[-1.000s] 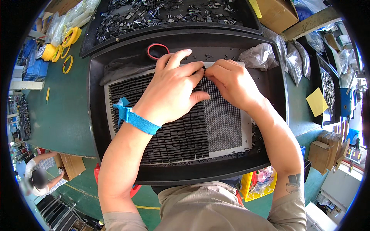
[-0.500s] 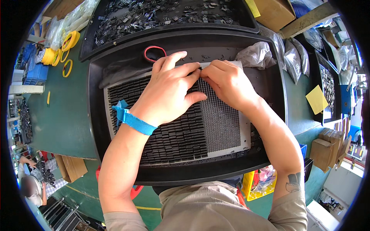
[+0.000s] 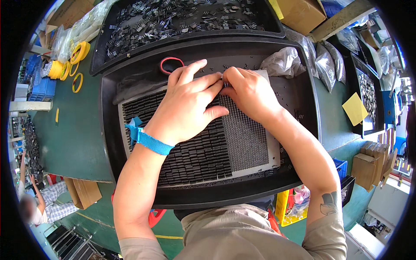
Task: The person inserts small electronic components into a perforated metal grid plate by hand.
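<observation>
My left hand lies over the upper middle of a flat panel with a grid of small holes. Its fingers are stretched apart, with the index and middle tips against the right fingertips. A blue strap circles that wrist. My right hand is closed in a pinch at the panel's top edge; whatever it pinches is hidden. Rows of small black parts fill the panel's left and middle. The bare grid shows on its right. The panel rests in a large black tray.
Inside the tray are a red-rimmed black ring, dark cloth, loose bits and a clear bag. Behind stands another black tray of pronged black pieces. Yellow tape rolls lie left. Another person is at far left.
The right hand has turned slightly, its knuckles shifting left and its fingers curling tighter. My left hand stays almost in place. The view has shifted a little, and the person at far left has moved.
</observation>
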A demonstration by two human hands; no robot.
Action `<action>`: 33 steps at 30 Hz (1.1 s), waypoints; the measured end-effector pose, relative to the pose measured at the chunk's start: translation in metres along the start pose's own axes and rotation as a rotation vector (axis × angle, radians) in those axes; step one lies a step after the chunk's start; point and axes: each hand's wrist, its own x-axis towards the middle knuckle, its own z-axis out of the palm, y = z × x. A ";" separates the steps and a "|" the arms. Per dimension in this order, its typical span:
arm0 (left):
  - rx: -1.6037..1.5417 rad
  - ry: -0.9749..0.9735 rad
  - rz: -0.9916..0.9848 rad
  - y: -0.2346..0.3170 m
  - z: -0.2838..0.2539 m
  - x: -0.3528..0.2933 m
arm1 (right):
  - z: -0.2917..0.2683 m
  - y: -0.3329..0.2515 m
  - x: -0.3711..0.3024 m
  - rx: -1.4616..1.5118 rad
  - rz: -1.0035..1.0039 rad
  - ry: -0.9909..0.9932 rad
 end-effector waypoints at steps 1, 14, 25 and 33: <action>0.000 0.003 0.008 0.001 0.000 0.001 | -0.001 0.001 -0.001 -0.004 0.040 -0.017; 0.076 0.026 0.018 0.003 0.004 -0.001 | -0.142 0.000 -0.087 -0.349 0.382 -0.722; 0.055 0.013 0.007 0.002 0.006 -0.001 | -0.114 -0.010 -0.120 -0.238 0.421 -0.608; 0.071 -0.020 -0.010 0.005 0.002 -0.001 | -0.123 -0.021 -0.053 0.103 0.373 -0.245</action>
